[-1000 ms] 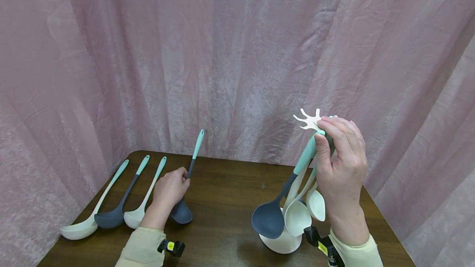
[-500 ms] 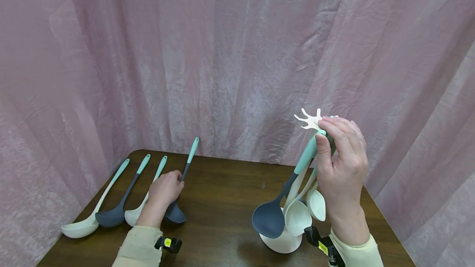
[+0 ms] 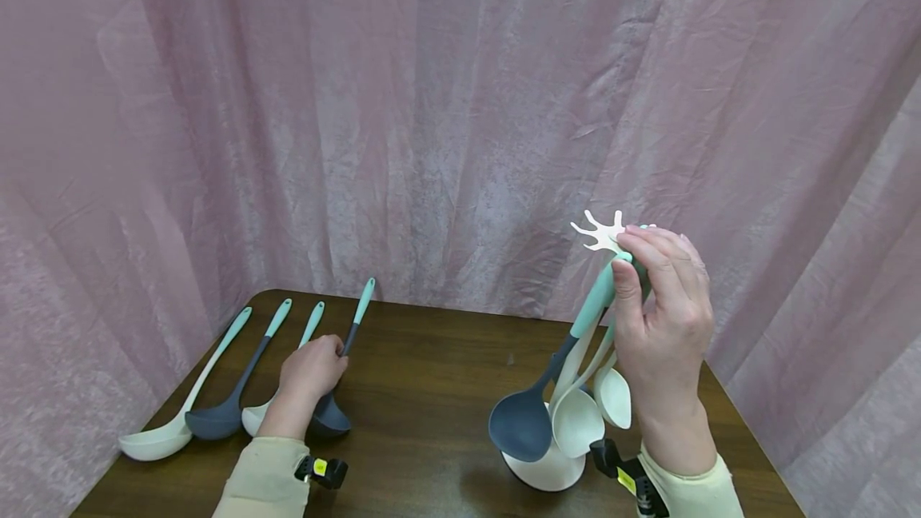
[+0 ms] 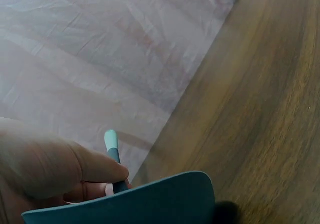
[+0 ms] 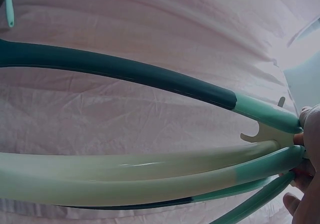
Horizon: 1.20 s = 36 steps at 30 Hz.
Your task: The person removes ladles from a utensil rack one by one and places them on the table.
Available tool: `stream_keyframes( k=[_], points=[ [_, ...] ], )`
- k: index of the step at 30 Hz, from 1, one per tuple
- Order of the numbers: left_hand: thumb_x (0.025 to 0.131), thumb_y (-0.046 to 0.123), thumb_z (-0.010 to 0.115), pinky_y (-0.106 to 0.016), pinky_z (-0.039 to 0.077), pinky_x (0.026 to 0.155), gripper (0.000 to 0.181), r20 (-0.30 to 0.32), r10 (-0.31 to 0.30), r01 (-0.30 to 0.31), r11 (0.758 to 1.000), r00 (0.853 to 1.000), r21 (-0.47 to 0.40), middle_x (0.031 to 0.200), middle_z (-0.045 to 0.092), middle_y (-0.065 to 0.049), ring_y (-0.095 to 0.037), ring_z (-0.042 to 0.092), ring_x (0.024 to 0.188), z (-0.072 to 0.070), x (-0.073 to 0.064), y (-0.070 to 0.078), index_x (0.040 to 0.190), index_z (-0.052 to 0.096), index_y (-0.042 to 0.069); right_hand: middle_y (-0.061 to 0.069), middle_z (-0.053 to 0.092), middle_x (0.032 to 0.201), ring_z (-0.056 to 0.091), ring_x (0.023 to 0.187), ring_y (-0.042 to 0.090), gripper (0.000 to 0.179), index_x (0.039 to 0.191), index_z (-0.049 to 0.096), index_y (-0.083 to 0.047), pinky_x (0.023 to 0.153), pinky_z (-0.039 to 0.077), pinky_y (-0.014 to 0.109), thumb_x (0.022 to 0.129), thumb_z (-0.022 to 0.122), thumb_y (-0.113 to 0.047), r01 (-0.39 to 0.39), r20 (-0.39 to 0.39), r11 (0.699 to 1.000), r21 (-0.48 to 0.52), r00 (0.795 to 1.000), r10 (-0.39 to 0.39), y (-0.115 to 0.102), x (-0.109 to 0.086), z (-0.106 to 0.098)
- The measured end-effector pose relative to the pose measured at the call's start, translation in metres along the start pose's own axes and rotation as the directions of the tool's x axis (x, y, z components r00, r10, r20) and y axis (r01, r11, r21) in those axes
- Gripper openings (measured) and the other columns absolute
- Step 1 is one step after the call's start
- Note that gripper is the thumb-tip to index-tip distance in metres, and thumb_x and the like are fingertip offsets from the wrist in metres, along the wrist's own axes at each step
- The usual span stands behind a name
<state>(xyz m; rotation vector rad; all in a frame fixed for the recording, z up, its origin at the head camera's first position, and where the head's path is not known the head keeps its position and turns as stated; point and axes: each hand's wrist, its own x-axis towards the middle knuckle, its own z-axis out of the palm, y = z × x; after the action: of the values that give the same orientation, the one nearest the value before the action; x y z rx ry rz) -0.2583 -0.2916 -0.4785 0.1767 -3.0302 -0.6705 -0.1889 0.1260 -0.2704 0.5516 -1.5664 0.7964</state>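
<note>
My left hand (image 3: 314,370) pinches a dark grey ladle (image 3: 331,416) by its shaft, the mint handle end pointing up and away. In the left wrist view this ladle's bowl (image 4: 150,201) fills the lower edge, with thumb and finger on the shaft behind it. My right hand (image 3: 665,318) grips the top of a white utensil stand (image 3: 599,232), beside its pronged hooks. From the stand hang a dark grey ladle (image 3: 520,426), a white ladle (image 3: 578,424) and a white spoon-like utensil (image 3: 614,398). The right wrist view shows fingers (image 5: 312,134) at the mint handle ends.
Left of my left hand, a white ladle (image 3: 154,444), a dark grey ladle (image 3: 216,420) and another white ladle (image 3: 254,417) lie side by side, handles away. The stand's round white base (image 3: 547,474) is on the brown wooden table (image 3: 432,390). Pink curtains (image 3: 460,118) surround the table.
My left hand has moved left and slightly down with the dark grey ladle, towards the row of ladles. The right hand has stayed on the stand.
</note>
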Motion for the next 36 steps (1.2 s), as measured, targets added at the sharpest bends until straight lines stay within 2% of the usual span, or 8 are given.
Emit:
stream_keyframes(
  k=[8, 14, 24, 36],
  points=[
    [0.105, 0.016, 0.073, -0.046, 0.052, 0.067, 0.015, 0.027, -0.027, 0.027, 1.0, 0.999, 0.006, 0.087, 0.07, -0.007, -0.026, 0.063, 0.075, -0.002, -0.002, -0.006, 0.11, 0.074, 0.002, 0.023, 0.078, 0.117, 0.067, 0.119, 0.047, 0.061, 0.115, 0.079, 0.006, 0.122, 0.041, 0.05, 0.111, 0.062, -0.053, 0.0, -0.002, 1.0, 0.004, 1.0, 0.0, -0.001, 0.0, 0.0],
    [0.104, 0.015, 0.074, -0.049, 0.054, 0.07, 0.015, 0.026, -0.04, 0.039, 0.999, 0.999, 0.02, 0.093, 0.073, -0.01, -0.028, 0.064, 0.079, -0.003, -0.002, -0.01, 0.111, 0.076, 0.002, 0.023, 0.077, 0.118, 0.067, 0.12, 0.048, 0.062, 0.115, 0.079, 0.006, 0.121, 0.041, 0.05, 0.111, 0.062, -0.053, -0.001, 0.001, 1.0, 0.004, 1.0, 0.001, -0.002, 0.0, 0.0],
    [0.106, 0.017, 0.073, -0.051, 0.056, 0.074, 0.022, 0.048, -0.057, 0.056, 0.998, 0.997, 0.027, 0.1, 0.075, -0.015, -0.029, 0.067, 0.083, -0.005, -0.002, -0.016, 0.119, 0.076, -0.001, 0.022, 0.078, 0.116, 0.068, 0.12, 0.045, 0.061, 0.113, 0.08, 0.005, 0.122, 0.041, 0.051, 0.11, 0.063, -0.053, 0.0, -0.019, 1.0, 0.005, 1.0, 0.0, -0.002, 0.001, 0.002],
    [0.106, 0.018, 0.072, -0.049, 0.056, 0.073, 0.022, 0.08, -0.063, 0.061, 0.997, 0.995, 0.038, 0.098, 0.073, -0.013, -0.028, 0.065, 0.081, -0.004, -0.001, -0.022, 0.116, 0.075, -0.001, 0.023, 0.078, 0.116, 0.067, 0.119, 0.048, 0.061, 0.113, 0.08, 0.005, 0.121, 0.042, 0.05, 0.11, 0.063, -0.054, 0.001, -0.03, 1.0, 0.014, 1.0, 0.0, -0.002, 0.001, 0.003]
  ],
)
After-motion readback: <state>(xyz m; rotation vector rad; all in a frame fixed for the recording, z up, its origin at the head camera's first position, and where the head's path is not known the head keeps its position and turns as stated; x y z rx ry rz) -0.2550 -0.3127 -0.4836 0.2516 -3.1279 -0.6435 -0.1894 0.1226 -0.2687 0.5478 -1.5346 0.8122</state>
